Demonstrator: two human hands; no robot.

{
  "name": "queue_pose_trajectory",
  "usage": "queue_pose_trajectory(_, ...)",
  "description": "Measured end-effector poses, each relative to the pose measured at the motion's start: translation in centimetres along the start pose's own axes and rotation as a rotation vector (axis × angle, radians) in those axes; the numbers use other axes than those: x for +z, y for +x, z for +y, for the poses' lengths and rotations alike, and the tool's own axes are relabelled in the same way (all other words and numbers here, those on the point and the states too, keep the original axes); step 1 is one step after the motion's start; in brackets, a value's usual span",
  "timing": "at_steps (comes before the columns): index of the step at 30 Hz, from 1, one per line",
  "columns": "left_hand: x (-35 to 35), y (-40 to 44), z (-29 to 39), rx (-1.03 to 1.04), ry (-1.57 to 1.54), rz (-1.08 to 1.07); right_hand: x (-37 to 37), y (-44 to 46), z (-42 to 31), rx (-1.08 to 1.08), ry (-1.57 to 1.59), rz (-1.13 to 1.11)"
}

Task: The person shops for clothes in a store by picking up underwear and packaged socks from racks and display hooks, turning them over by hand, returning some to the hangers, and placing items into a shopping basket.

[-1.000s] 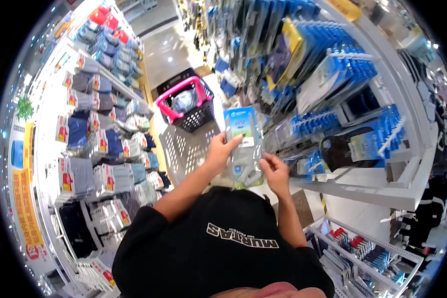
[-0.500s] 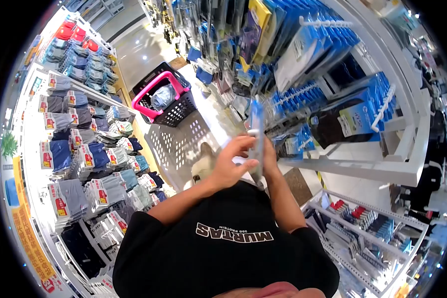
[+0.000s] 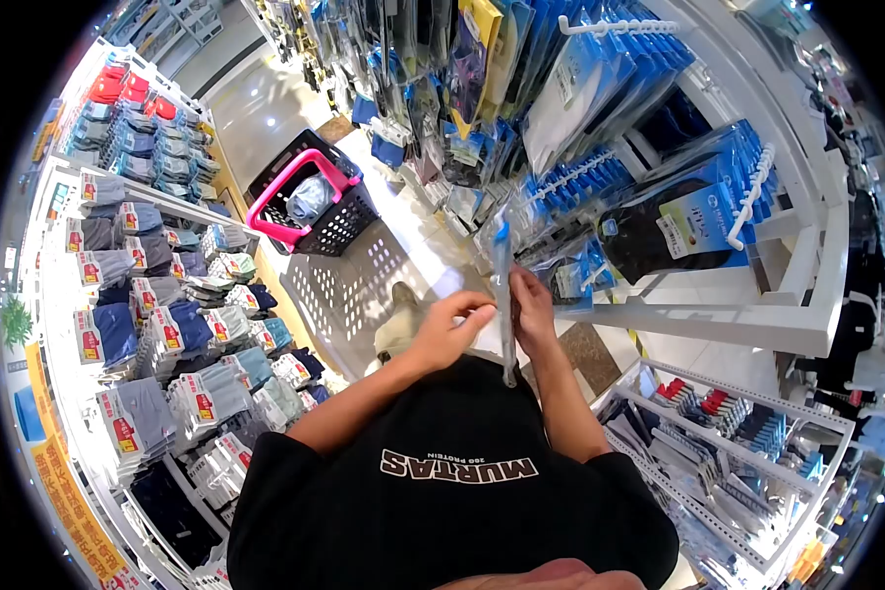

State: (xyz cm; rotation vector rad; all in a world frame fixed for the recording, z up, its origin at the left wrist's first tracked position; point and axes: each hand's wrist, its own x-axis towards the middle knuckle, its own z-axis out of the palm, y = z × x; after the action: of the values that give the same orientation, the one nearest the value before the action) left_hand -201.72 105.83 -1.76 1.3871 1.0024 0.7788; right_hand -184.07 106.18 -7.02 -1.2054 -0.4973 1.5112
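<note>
A flat clear plastic package [image 3: 504, 295] with a blue top stands almost edge-on to me in front of my black shirt. What is inside it cannot be made out. My right hand [image 3: 533, 313] grips its right side, fingers behind and thumb along the edge. On the other side, my left hand [image 3: 452, 329] has its thumb and forefinger pinched together at the package's left edge. Just beyond, similar blue-topped packages [image 3: 600, 84] hang from white hooks on the rack.
A black shopping basket [image 3: 339, 221] with a pink handle stands on the aisle floor, a bluish folded bundle [image 3: 311, 197] inside. Shelves of folded clothes [image 3: 133, 413] with red-and-white tags line the left. A white rack bar [image 3: 718, 329] and a low wire bin [image 3: 737, 452] are on the right.
My left hand has drawn slightly back to the package's left edge, its fingers now closer together. The package has turned more edge-on. The view has shifted a little.
</note>
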Motion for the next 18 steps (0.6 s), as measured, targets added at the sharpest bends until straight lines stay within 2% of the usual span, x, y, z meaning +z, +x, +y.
queue_pose_trajectory(4,-1.0,-0.1,-3.1,-0.171,-0.158,0.035,-2.7,-0.3,0.7,-0.122,-0.118,0.143)
queue_pose_trajectory(7,-1.2,-0.7,-3.6,-0.18,-0.191,0.005,-3.3,-0.8,-0.5,-0.312,-0.19,0.156)
queue_pose_trajectory(14,-0.2,-0.2,-4.0,-0.198,-0.155,0.02,-3.3,1.4,1.0,-0.517,-0.303,0.304)
queue_pose_trajectory(18,0.0,-0.2,-4.9,-0.15,-0.045,0.026,-3.5,2.8,2.3,-0.601,-0.555,0.387)
